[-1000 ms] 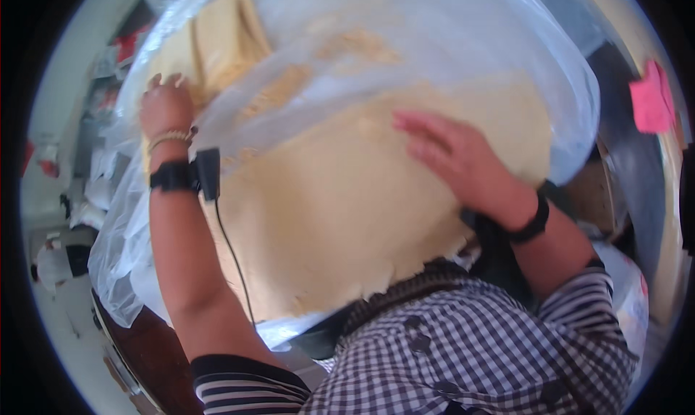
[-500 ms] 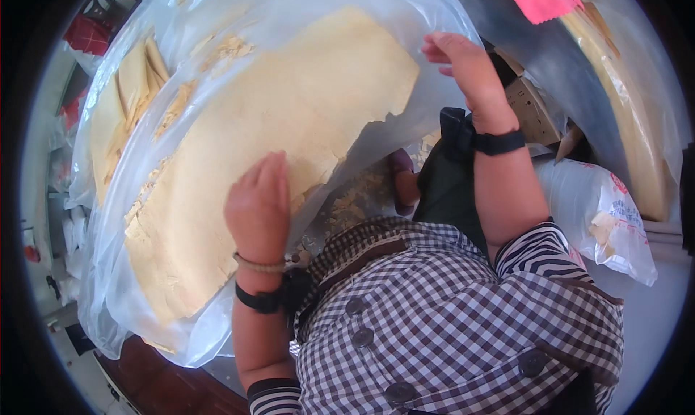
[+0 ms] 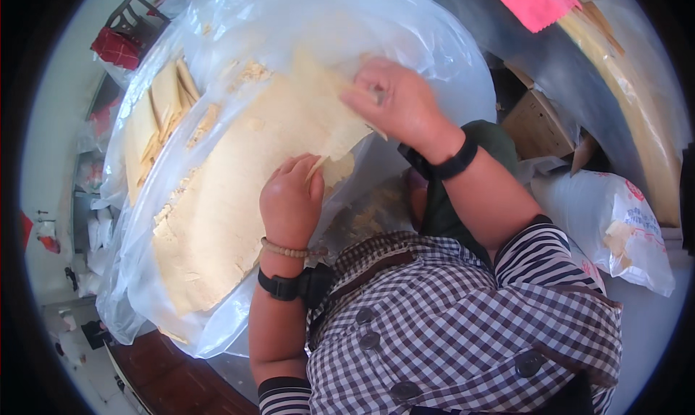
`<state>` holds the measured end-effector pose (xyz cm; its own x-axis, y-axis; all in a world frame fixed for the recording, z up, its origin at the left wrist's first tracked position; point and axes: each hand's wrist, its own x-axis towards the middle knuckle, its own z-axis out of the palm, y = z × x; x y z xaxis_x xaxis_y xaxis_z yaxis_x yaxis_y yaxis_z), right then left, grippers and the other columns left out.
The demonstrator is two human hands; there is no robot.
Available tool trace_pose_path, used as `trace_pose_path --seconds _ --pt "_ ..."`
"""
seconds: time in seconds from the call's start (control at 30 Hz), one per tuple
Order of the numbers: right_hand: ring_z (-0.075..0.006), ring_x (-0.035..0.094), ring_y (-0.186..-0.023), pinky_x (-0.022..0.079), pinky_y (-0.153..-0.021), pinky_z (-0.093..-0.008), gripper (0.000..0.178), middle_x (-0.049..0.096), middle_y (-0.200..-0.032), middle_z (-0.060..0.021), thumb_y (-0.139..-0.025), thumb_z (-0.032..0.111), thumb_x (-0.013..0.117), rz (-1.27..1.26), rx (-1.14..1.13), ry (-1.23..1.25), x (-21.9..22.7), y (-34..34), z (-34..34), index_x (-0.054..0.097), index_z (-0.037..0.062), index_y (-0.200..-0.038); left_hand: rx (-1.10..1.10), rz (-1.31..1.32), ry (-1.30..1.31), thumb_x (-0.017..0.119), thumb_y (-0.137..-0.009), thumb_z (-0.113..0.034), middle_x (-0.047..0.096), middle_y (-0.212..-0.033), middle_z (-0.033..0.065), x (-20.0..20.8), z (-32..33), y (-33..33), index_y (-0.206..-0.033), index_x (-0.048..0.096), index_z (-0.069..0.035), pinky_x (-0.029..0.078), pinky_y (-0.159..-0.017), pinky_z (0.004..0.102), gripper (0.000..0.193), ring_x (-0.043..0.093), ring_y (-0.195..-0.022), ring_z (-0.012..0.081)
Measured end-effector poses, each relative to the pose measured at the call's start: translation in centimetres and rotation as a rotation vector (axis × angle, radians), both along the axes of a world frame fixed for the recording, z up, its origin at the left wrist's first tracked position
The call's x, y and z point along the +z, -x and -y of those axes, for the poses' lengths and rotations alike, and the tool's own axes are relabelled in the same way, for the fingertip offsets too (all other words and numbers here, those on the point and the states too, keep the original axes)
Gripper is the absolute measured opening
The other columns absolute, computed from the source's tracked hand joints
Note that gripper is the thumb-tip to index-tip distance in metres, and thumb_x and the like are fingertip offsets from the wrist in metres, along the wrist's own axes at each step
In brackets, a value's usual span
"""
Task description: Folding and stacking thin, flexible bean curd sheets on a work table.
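Observation:
A large, thin, tan flatbread sheet (image 3: 224, 161) lies over clear plastic film (image 3: 413, 31) on a round surface in front of me. My right hand (image 3: 405, 107) is closed on the sheet's right side, lifting it; that part is blurred by motion. My left hand (image 3: 291, 201) pinches the near edge of the sheet between thumb and fingers. Another pale layer (image 3: 338, 170) shows beneath the lifted edge.
Folded flatbread (image 3: 163, 107) lies at the far left on the plastic, with loose crumbs (image 3: 253, 73) nearby. To the right are a cardboard box (image 3: 537, 125), a white plastic bag (image 3: 615, 227) and a pink cloth (image 3: 537, 3). A dark chair (image 3: 137, 24) stands at the far left.
My right hand has come left and inward from the air and now grips the sheet, raising its right side. My left hand has closed on the near edge. The whole view has shifted slightly.

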<state>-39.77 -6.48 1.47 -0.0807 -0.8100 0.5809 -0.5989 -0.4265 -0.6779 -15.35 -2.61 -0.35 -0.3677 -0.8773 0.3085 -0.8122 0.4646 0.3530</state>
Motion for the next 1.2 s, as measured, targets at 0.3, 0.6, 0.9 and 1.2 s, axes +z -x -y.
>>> trace_pose_path --seconds 0.3,0.6,0.9,1.2 --pt "-0.01 0.045 -0.058 0.04 -0.054 -0.0282 0.032 0.048 -0.062 -0.0016 -0.084 0.027 0.079 0.592 0.222 -0.172 1.2 -3.3 0.9 0.057 0.007 -0.074 -0.127 -0.641 -0.522 0.064 -0.098 -0.034 0.059 -0.138 0.0175 3.9 0.0 0.2 -0.144 0.049 -0.001 0.049 -0.101 0.0396 0.058 0.06 -0.124 0.0251" --pt "-0.0303 0.068 -0.079 0.053 -0.069 -0.0401 0.023 0.07 -0.081 -0.0081 -0.086 0.035 0.073 -0.03 0.398 0.053 2.8 -9.4 -2.3 0.067 0.0125 -0.089 0.148 -1.086 -0.594 0.063 -0.099 -0.02 0.069 -0.09 0.0026 7.6 3.5 -1.2 -0.102 0.067 -0.002 0.051 -0.076 0.0247 0.019 0.066 -0.086 0.0117" --pt "-0.0206 0.069 -0.098 0.053 -0.087 -0.031 0.026 0.074 -0.108 -0.0093 -0.094 0.02 0.069 0.111 0.504 -0.12 1.2 -5.9 2.4 0.072 0.0068 -0.115 0.499 -0.881 -0.199 0.059 -0.1 -0.015 0.07 -0.117 0.0079 8.9 -0.7 -18.7 -0.128 0.062 0.006 0.05 -0.092 0.029 0.034 0.065 -0.105 0.0154" --pt "-0.0357 0.06 -0.118 0.05 -0.099 -0.0462 0.075 0.055 -0.141 -0.0193 -0.08 0.042 0.079 -0.248 0.335 0.061 1.1 -13.1 -4.0 0.053 -0.0003 -0.136 0.378 -1.312 -0.25 0.06 -0.1 -0.01 0.066 -0.127 0.0101 4.4 -2.9 -15.5 -0.135 0.057 0.004 0.049 -0.098 0.0302 0.038 0.063 -0.114 0.0176"
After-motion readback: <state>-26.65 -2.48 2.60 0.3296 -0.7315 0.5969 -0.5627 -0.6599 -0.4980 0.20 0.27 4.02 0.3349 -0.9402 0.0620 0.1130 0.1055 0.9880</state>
